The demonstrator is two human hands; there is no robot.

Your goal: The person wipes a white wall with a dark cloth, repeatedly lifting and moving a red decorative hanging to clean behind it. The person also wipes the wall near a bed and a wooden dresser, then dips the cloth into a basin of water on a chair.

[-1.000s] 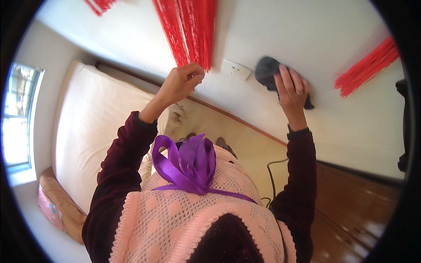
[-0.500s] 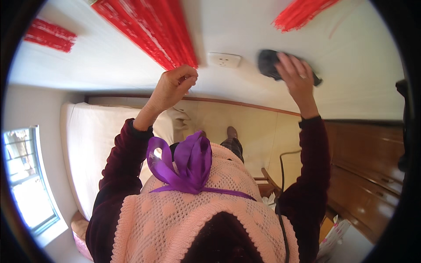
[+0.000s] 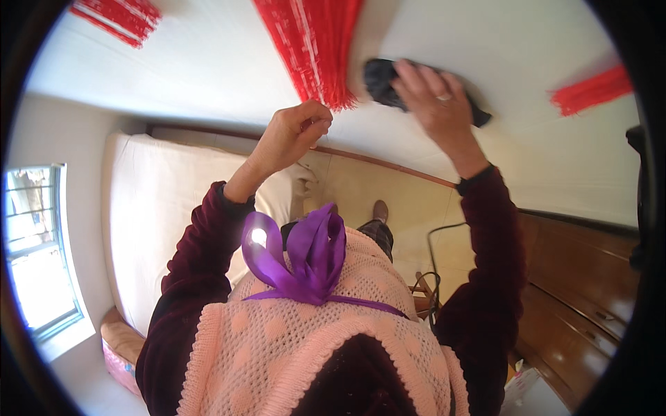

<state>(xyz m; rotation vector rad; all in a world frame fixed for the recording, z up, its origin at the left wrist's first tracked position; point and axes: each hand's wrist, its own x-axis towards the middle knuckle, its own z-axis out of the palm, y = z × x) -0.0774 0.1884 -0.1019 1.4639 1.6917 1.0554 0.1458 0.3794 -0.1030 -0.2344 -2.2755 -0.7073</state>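
Observation:
Flat against the white wall [image 3: 527, 132], a crumpled black cloth [image 3: 381, 80] lies under my right hand [image 3: 433, 104], whose fingers are spread over it and press it there. Just below the fringe end of a large red tassel [image 3: 312, 48], my left hand [image 3: 295, 135] is closed, thumb and fingers pinched together. What that pinch holds, if anything, cannot be made out. A purple ribbon bow [image 3: 316, 260] sits at the front of my pink knitted vest [image 3: 277, 347].
More red tassels hang at the upper left [image 3: 121, 17] and right [image 3: 593, 90]. A beige-covered bed [image 3: 166, 180] stands left, near a window [image 3: 41, 249]. Brown wooden drawers [image 3: 583, 305] are at right. A black cord [image 3: 431, 256] hangs beside my right arm, above a wooden chair [image 3: 429, 295].
My right hand and the black cloth have moved left along the wall toward the large tassel, and the wall socket is no longer visible. My left hand stays closed below the tassel.

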